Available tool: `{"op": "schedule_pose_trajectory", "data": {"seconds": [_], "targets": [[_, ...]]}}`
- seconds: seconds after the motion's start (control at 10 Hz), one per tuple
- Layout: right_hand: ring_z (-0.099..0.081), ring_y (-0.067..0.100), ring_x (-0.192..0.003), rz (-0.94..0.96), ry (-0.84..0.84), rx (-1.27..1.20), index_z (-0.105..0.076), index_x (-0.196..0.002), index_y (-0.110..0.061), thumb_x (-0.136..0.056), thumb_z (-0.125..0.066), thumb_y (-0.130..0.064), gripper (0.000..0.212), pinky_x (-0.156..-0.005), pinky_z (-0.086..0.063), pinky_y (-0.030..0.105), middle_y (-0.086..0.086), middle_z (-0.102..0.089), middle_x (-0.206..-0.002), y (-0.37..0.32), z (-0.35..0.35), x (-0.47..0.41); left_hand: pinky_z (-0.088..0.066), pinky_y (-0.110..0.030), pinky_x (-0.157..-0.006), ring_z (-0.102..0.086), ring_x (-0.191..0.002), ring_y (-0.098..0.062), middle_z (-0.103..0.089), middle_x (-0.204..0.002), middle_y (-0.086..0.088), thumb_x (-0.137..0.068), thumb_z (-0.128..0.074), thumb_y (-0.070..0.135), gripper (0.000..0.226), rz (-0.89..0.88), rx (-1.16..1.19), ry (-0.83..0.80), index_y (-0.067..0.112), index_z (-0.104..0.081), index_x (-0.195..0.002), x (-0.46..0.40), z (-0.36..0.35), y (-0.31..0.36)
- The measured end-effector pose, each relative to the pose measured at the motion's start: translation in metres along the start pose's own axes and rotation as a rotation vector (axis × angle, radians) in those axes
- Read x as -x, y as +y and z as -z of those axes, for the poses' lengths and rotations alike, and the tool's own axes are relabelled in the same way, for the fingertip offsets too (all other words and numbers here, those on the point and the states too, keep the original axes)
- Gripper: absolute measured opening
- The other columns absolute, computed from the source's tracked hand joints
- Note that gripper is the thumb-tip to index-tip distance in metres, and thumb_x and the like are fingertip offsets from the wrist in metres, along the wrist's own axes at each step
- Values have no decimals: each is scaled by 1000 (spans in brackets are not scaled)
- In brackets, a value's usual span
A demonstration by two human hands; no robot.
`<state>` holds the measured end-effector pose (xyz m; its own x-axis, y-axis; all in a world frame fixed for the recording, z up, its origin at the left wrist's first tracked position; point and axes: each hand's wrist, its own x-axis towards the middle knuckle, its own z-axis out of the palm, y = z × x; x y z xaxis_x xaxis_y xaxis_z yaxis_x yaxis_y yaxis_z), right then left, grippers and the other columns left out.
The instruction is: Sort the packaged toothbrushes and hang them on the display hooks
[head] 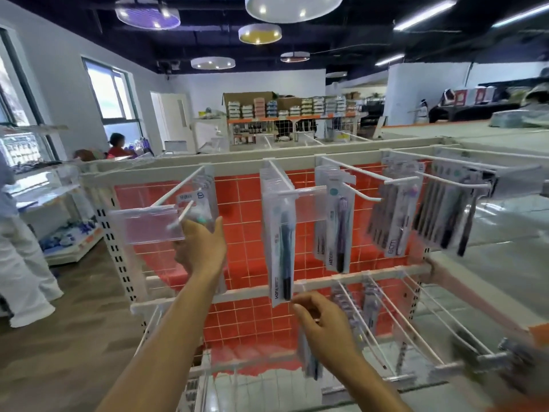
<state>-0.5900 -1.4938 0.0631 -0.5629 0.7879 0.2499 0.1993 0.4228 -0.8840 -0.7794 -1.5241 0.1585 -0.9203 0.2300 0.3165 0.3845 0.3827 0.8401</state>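
My left hand [199, 248] grips a clear toothbrush pack [199, 208] at the tip of the leftmost white hook [181, 184], with more packs hanging behind it. My right hand [322, 325] is lower, its fingers curled loosely just under the bottom edge of the hanging teal toothbrush pack [281, 251]; whether it touches the pack I cannot tell. Another pack [310, 362] hangs blurred behind that hand on the lower row. Purple-brush packs [338, 227] and dark multi-brush packs [445, 209] hang on hooks to the right.
The rack has a red grid back panel [243, 203], a white middle rail [341, 281] and long bare lower hooks [416, 331]. Clear price-tag holders [145, 226] front the hooks. A person in white trousers [20, 263] stands at left. Shelving [505, 239] lies to the right.
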Motion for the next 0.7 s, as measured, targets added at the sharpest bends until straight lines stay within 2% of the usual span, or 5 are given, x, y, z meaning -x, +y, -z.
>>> {"op": "schedule_pose_trajectory", "data": {"seconds": [0.1, 0.3, 0.5, 0.6, 0.7], "targets": [[-58, -6, -86, -14, 5, 0, -58, -94, -32, -95, -53, -18, 15, -71, -46, 5, -16, -63, -91, 3, 1, -3, -39, -50, -101, -49, -120, -41, -46, -134, -24, -96, -54, 29, 64, -42, 81, -10, 3, -19, -144, -13, -6, 0], [-60, -5, -88, -54, 41, 44, -61, -99, -31, -94, -55, -21, 12, -74, -46, 6, -16, -65, -92, 19, -4, -14, -43, -46, -94, -48, -120, -37, -43, -132, -21, -93, -58, 35, 61, -88, 107, -54, 4, -29, -136, -50, -29, -14], [-63, 3, -90, -114, 59, 33, -64, -99, -30, -94, -56, -18, 15, -81, -53, 20, -13, -68, -93, 32, -3, -21, -39, -48, -105, -38, -131, -38, -32, -144, -20, -88, -63, 41, 78, -84, 88, -88, 6, -22, -144, -61, -36, -18], [-63, 1, -88, -119, 60, 48, -64, -101, -28, -94, -55, -21, 13, -71, -50, 13, -13, -67, -92, 35, -1, -23, -31, -53, -110, -32, -137, -36, -22, -153, -16, -87, -65, 42, 93, -83, 91, -97, 5, -7, -150, -49, -30, -20], [-61, 2, -91, -140, 45, 50, -64, -105, -24, -95, -55, -22, 15, -75, -47, 13, -12, -67, -95, 38, 1, -22, -19, -49, -116, -21, -142, -38, -20, -156, -19, -88, -65, 41, 99, -46, 40, -122, 3, 0, -151, -33, -21, -23]]}}
